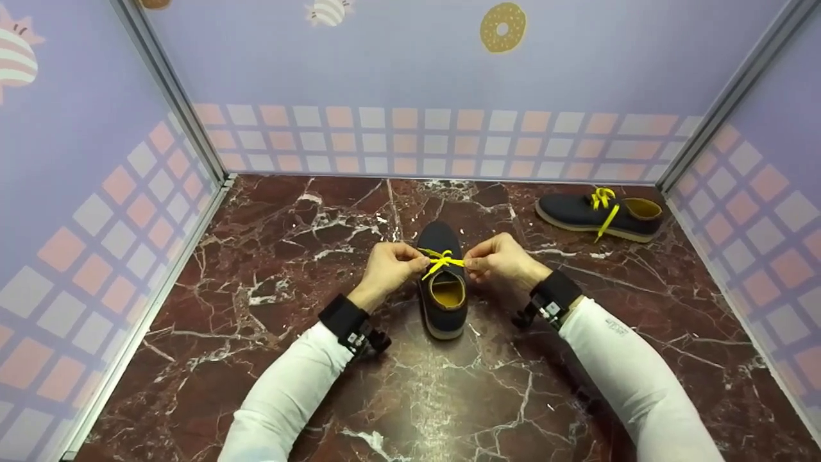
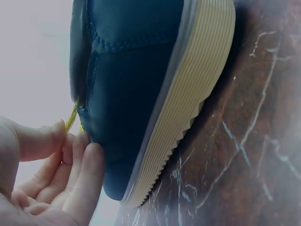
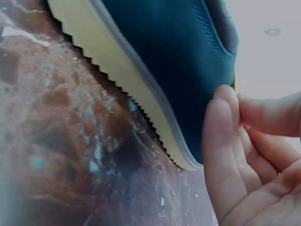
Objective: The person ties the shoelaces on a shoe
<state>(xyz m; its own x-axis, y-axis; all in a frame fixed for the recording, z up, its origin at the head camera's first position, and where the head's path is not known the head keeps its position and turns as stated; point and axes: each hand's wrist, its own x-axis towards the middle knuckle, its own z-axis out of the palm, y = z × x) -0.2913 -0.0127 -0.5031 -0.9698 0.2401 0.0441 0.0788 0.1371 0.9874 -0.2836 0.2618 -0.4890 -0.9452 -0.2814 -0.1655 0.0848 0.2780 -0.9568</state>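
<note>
A dark shoe [image 1: 442, 324] with a pale sole stands upright in the middle of the table, its toe pointing away from me. Across its opening lies a yellow shoelace [image 1: 442, 261], crossed and looped at the centre. My left hand [image 1: 392, 268] pinches the lace on the left side between thumb and forefinger. On the right, my right hand [image 1: 503, 258] pinches the lace's other side. In the left wrist view, a bit of yellow lace [image 2: 71, 118] runs from the fingertips to the shoe. The right wrist view shows the fingers against the shoe's side [image 3: 164, 56], the lace mostly hidden.
A second dark shoe [image 1: 571, 212] with a tied-looking yellow lace [image 1: 603, 199] sits at the back right, toe to the left. The red marbled tabletop [image 1: 288, 359] is enclosed by patterned walls [image 1: 417, 77] at the back and both sides.
</note>
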